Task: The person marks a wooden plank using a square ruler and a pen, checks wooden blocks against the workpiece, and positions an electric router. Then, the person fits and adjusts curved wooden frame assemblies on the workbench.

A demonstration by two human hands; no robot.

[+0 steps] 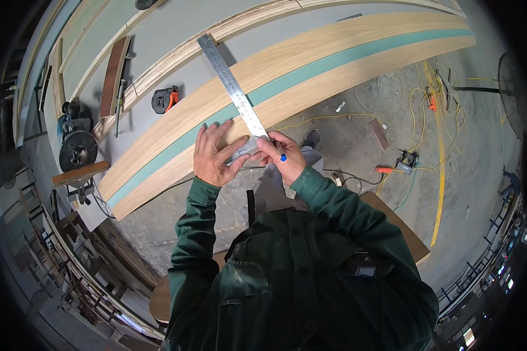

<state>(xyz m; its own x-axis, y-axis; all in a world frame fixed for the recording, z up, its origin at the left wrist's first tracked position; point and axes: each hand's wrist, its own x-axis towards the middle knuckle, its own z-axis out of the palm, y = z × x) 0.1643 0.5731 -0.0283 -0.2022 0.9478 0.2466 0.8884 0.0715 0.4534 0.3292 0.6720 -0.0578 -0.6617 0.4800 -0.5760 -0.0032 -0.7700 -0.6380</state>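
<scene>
Square (236,93), lengthwise across board (298,73), pointing forward-left

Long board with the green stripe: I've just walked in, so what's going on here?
A person has a metal square laid across the board, over its green stripe. At the square's near end, the left hand touches both square and board, while the right hand holds what looks like a blue-ended pen. A tape measure lies beyond the board.

Left fingers (207,142) spread, palm-down; right fingers (281,138) curled, apparently pinching
</scene>
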